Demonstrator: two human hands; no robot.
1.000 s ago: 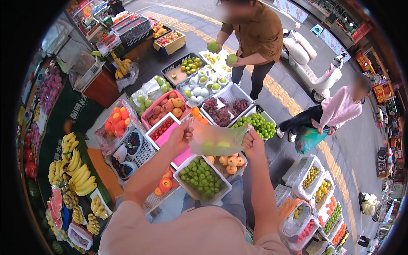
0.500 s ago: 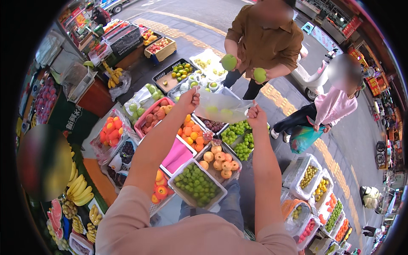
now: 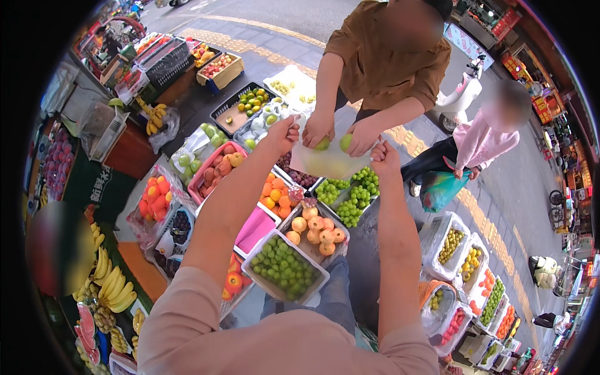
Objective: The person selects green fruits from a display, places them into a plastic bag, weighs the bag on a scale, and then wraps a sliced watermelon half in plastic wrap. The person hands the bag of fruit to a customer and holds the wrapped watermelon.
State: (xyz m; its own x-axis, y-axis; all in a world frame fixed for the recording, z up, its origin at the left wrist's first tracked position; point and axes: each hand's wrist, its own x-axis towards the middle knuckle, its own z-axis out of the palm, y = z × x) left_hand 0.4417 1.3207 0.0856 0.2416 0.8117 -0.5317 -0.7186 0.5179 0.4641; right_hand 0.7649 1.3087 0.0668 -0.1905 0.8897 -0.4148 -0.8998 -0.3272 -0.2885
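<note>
I hold a translucent plastic bag (image 3: 309, 164) stretched between my hands, out in front of me above the fruit crates. My left hand (image 3: 285, 135) pinches one top corner, and my right hand (image 3: 385, 157) grips the other. Across from me, a person in a brown shirt (image 3: 381, 69) has both hands at the bag's mouth. One round green fruit (image 3: 322, 144) is under that person's hand on the left; another green fruit (image 3: 346, 142) is in the fingers on the right. Pale yellow-green shapes show blurred through the bag's lower part.
Below my arms stand crates of green fruit (image 3: 287, 269), pomegranates (image 3: 319, 234), oranges (image 3: 275, 194) and green grapes (image 3: 353, 200). Bananas (image 3: 115, 287) lie at the left. At the right, a person in pink (image 3: 487, 144) carries a teal bag (image 3: 442, 187), near a white scooter (image 3: 459, 100).
The person in brown has leaned in and lowered both hands with the green fruit from above to the bag's mouth. My hands keep their grip on the bag, which now hangs wider open.
</note>
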